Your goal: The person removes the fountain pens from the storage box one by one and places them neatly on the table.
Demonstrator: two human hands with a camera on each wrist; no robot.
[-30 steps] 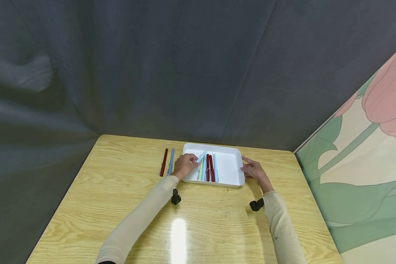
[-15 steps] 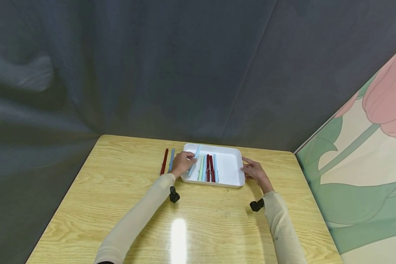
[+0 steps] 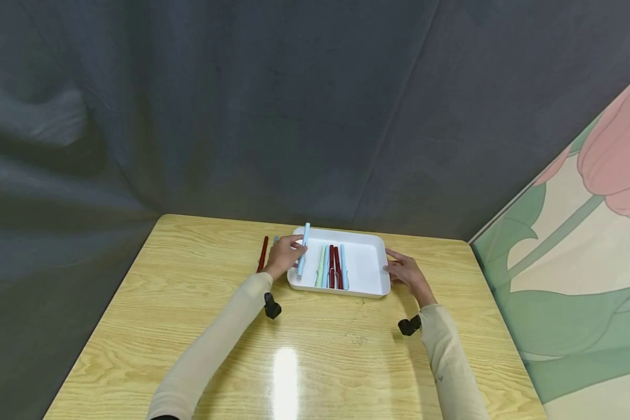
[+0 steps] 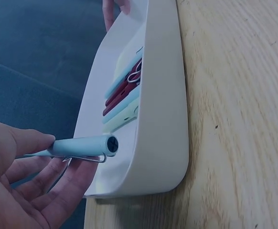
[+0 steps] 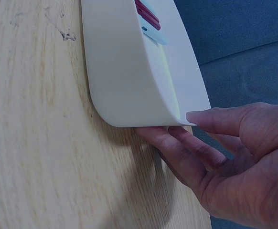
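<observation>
My left hand [image 3: 284, 256] pinches a light blue pen [image 3: 303, 252] between thumb and fingers, over the left end of a white tray [image 3: 366, 265]. In the left wrist view this pen [image 4: 81, 146] shows a wire clip and a dark round end. At the tray's right end, my right hand [image 3: 405, 272] grips the wall, with the thumb [image 5: 213, 120] over the rim and the fingers against the outside. Inside the tray lie a pale green pen [image 3: 320, 266], two dark red pens [image 3: 332, 265] and two light blue pens [image 3: 344, 266], side by side.
Left of the tray a dark red pen [image 3: 263, 254] lies on the wooden table [image 3: 346, 361]. Beside it only the tip of a blue pen [image 3: 276, 238] shows behind my left hand. A dark curtain [image 3: 273, 116] hangs along the table's far edge.
My left hand has moved left from the row of pens with the light blue pen, which has turned from slanting to nearly lengthwise. My right hand stays at the tray.
</observation>
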